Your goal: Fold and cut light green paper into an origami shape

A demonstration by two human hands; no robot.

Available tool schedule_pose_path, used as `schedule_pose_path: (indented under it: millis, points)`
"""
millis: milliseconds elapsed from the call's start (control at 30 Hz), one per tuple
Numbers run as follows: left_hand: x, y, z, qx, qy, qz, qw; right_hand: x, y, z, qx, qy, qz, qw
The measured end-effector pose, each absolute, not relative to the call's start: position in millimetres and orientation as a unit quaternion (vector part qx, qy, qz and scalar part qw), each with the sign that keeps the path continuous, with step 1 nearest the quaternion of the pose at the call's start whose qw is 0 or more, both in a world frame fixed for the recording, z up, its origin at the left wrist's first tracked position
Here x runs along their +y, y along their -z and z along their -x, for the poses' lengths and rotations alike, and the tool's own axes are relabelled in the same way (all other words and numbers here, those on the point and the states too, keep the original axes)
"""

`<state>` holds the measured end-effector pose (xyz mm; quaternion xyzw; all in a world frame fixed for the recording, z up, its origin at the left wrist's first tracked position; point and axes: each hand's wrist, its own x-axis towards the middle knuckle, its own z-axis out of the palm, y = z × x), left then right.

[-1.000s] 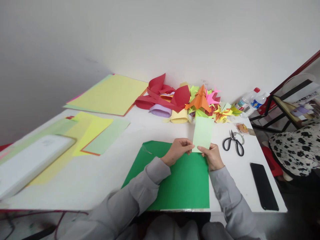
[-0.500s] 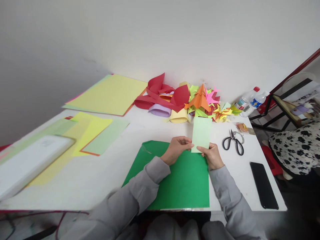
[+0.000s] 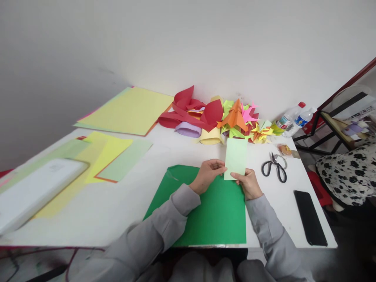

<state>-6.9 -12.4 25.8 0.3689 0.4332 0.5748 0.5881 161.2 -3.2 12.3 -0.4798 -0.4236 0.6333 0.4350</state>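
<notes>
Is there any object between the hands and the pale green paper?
Nothing visible: the right hand holds the pale green paper near its lower edge; the left hand is at its left edge.

I see both arms [image 3: 160, 227] reach forward, the left hand [image 3: 208, 175] curled inward, the right hand [image 3: 249, 183] pinching with thumb [image 3: 237, 176] in front.

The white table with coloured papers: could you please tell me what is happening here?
A person's right hand grips a pale green paper near its lower edge; the left hand touches its left edge. A green sheet lies on the table. Scissors and a black phone lie to the right.
</notes>
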Motion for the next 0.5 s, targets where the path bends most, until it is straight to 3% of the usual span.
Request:
schedule_pose_path:
  millis: [500]
  points:
    - [-11.3, -24.3, 7.2, 0.447, -0.592, -0.347, 0.574, -5.2, -15.7, -159.6, -0.427, -0.641, 0.487, 0.411]
